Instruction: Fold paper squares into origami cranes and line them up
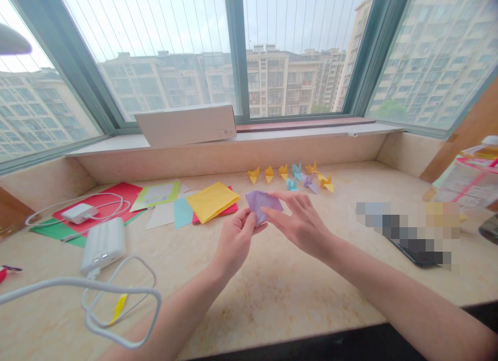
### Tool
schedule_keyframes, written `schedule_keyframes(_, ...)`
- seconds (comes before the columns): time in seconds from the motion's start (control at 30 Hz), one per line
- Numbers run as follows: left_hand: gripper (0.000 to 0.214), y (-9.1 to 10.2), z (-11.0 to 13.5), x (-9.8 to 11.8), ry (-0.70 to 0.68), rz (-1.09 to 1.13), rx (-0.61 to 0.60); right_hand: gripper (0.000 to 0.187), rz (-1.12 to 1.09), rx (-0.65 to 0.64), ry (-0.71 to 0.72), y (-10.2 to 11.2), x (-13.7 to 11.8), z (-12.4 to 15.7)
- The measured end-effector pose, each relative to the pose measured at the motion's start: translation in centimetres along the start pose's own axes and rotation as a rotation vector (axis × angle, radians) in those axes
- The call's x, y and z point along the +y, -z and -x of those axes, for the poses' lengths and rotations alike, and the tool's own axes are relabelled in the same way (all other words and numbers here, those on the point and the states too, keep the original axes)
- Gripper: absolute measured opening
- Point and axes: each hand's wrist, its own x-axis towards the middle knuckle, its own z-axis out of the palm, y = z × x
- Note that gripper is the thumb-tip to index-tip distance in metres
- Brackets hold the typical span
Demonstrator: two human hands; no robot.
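A small folded sheet of purple origami paper [260,200] is held up over the middle of the counter. My left hand [238,231] pinches its lower left edge between thumb and fingers. On the paper's right side, my right hand [298,218] has its thumb and index finger at the edge and face of the sheet. Just beyond the hands stand several little folded paper cranes, among them a yellow crane [327,183], a blue crane [291,184] and a purple crane [310,182].
Left of the hands lie yellow paper [213,201], light blue paper [183,212] and red paper [130,192]. A white power bank [104,244] with a looping cable [116,288] is nearer me. A phone [422,257], partly blurred out, and a clear plastic container [470,179] are at right. A white box [189,125] leans by the window.
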Motion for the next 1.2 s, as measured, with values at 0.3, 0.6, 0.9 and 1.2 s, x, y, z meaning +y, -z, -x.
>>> schedule_keyframes(0.3, 0.039, -0.6, 0.5, 0.1, 0.013, 0.066, -0.034, 0.017, -0.122, 0.062, 0.121, 0.3, 0.1, -0.4)
schedule_keyframes(0.6, 0.041, -0.7, 0.4, -0.1, -0.058, 0.159, -0.027, 0.008, -0.473, 0.187, -0.162, -1.4, -0.7, 0.1)
schedule_keyframes(0.9, 0.043, -0.5, 0.3, -0.4, -0.133, 0.089, -0.077, 0.010, -0.781, 0.065, -0.496, -0.7, -1.3, -0.4)
schedule_keyframes(1.2, 0.041, -0.3, 0.1, -0.7, -0.157, -0.033, -0.111, 0.018, -0.677, 0.114, -0.592, -1.4, -1.0, -0.2)
